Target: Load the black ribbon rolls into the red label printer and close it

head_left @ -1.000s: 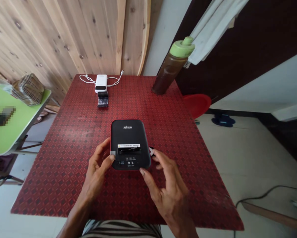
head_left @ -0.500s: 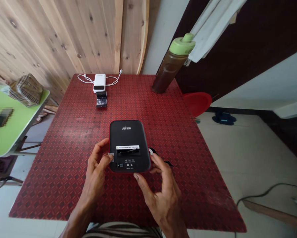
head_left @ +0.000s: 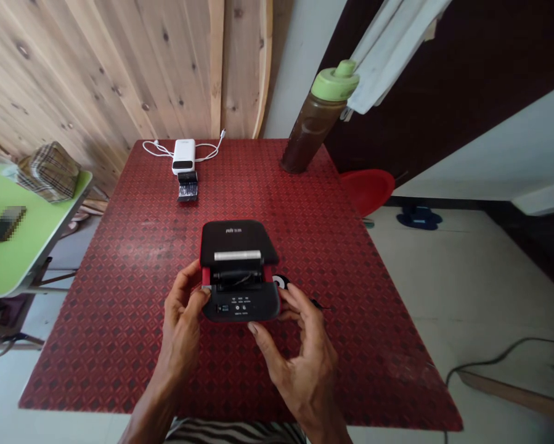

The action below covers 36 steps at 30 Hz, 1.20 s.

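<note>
A black and red label printer (head_left: 238,242) is in front of me over the table, its black lid tilted up and the roller bay exposed below a white strip. My left hand (head_left: 184,314) grips its left side, thumb on the small grey latch (head_left: 206,288). At the right edge rest the fingers of my right hand (head_left: 302,351); its thumb is at the front edge, and the fingertips are partly hidden. Just behind those fingers a round black and white thing (head_left: 280,282) shows in part. Whether the printer touches the table is unclear.
On the red patterned table (head_left: 133,296) are a white power bank (head_left: 184,154) with a white cable, a dark strip (head_left: 187,187) and a brown bottle (head_left: 311,126) with a green lid. A red stool (head_left: 369,191) stands right, a green table (head_left: 22,246) left.
The printer's lid has sprung up from closed, showing the red inner frame and the roller bay. Both hands have kept nearly the same place on the printer.
</note>
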### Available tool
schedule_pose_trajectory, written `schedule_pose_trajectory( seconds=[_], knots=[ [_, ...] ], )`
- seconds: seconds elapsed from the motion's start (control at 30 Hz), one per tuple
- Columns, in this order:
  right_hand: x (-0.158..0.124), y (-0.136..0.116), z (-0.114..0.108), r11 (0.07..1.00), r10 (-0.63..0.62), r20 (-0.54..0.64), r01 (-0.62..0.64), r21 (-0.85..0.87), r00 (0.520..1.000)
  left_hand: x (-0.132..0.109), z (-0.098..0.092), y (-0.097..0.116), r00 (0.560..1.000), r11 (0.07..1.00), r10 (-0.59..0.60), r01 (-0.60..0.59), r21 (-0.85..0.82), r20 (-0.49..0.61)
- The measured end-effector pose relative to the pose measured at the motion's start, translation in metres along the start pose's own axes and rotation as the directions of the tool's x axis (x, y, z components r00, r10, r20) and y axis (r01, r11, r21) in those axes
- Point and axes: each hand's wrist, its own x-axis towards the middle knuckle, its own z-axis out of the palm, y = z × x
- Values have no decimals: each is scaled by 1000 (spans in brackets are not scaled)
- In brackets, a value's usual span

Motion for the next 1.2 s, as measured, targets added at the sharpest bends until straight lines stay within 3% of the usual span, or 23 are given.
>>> schedule_pose_trajectory(
  seconds=[0.23, 0.4, 0.5, 0.6, 0.63, 0.7, 0.9, 1.1, 1.2],
  knots=[
    [9, 0, -14, 999, -46, 56, 47, -25, 997, 2, -4, -1, 999, 1000, 17, -18, 12, 50],
    [60, -3, -22, 960, -265, 158, 275, -49, 951, 3, -8, 0, 996, 998, 48, -51, 36, 80],
    [101, -9, -6, 904, -367, 421, 424, -47, 830, 5, -12, -5, 986, 987, 136, -143, 69, 93],
    [132, -18, 18, 865, -216, 755, 480, -146, 619, 8, -16, -13, 970, 972, 217, -225, 73, 105],
    [138, -21, 24, 853, -168, 805, 493, -171, 570, 9, -17, -16, 968, 970, 225, -234, 67, 111],
    [146, -27, 34, 840, -129, 841, 508, -188, 525, 10, -18, -19, 967, 971, 225, -233, 54, 116],
    [151, -36, 47, 813, -74, 871, 535, -229, 485, 10, -17, -19, 968, 975, 211, -218, 43, 134],
    [154, -42, 48, 789, -87, 866, 565, -242, 492, 9, -17, -19, 967, 972, 214, -225, 70, 137],
    [152, -45, 44, 784, -92, 848, 563, -262, 522, 10, -17, -20, 970, 974, 204, -215, 73, 135]
  ],
)
